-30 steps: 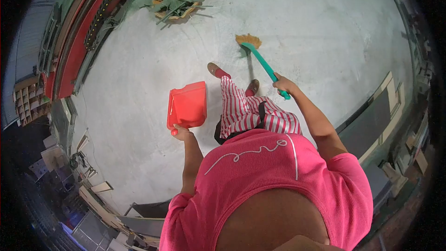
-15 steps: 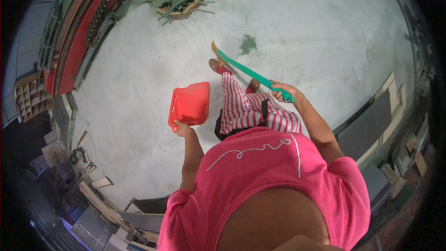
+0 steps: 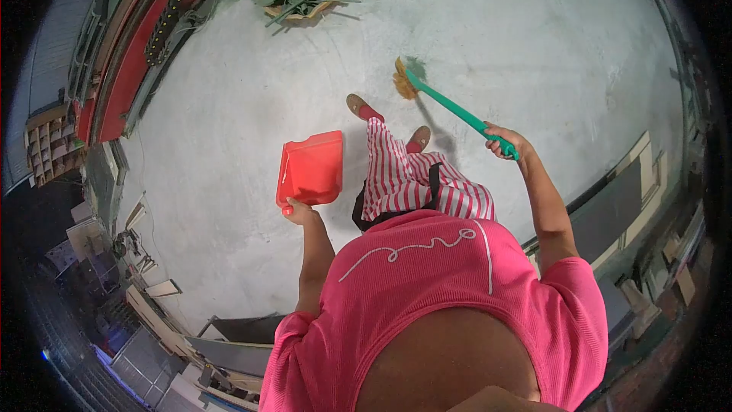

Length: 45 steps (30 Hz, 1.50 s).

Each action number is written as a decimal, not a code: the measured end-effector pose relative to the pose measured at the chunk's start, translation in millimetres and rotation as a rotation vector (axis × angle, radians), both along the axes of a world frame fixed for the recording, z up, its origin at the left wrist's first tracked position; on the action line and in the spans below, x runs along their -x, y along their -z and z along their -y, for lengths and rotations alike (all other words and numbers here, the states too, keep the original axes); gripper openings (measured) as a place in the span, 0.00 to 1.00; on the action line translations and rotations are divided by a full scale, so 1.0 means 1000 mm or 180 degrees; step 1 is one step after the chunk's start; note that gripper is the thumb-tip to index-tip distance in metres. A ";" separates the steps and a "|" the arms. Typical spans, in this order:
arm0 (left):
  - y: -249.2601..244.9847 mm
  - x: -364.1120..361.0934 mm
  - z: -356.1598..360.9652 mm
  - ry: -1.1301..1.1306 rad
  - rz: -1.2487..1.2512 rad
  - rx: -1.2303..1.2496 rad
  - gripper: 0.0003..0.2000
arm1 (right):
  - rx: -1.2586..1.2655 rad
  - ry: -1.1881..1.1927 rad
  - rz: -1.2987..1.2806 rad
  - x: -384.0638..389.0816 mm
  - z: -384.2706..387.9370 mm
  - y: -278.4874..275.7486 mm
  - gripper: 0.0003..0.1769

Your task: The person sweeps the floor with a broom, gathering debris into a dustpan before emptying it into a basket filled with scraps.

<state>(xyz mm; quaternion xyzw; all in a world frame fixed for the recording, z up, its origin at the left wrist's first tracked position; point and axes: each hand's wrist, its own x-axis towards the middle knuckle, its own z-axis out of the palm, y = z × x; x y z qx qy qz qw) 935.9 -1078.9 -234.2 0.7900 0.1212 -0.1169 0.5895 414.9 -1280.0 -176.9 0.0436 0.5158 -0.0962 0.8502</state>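
Observation:
My left hand (image 3: 300, 212) is closed around the handle of a red dustpan (image 3: 311, 168), held out to the left of my legs. The fingers of my right hand (image 3: 506, 142) wrap round the green handle of a brush (image 3: 462, 113), which slants up and to the left. Its tan bristles (image 3: 404, 80) are over the floor beyond my feet, beside a patch of green dust (image 3: 417, 69) that the brush head partly covers.
A yellow container (image 3: 333, 1) heaped with green strips stands at the top. Red machinery (image 3: 130, 69) runs along the upper left. Boards and panels (image 3: 610, 206) lean at the right, with more boards (image 3: 156, 320) at the lower left. The floor (image 3: 229, 91) is pale concrete.
My right hand has moved right with the brush, and the bristles have gone from near my foot to the green dust. My left hand and the dustpan have hardly moved.

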 end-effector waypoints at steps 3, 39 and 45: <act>0.001 0.002 -0.002 0.0106 0.0022 -0.0216 0.19 | -0.0016 0.0039 -0.0087 -0.001 0.000 -0.021 0.35; 0.015 0.007 0.044 0.0654 0.0122 -0.0285 0.17 | -0.1095 0.3149 0.2335 -0.022 -0.041 -0.024 0.12; -0.007 0.016 0.062 0.0588 0.0075 -0.0517 0.17 | 0.1101 0.0404 -0.0614 -0.034 -0.013 -0.028 0.28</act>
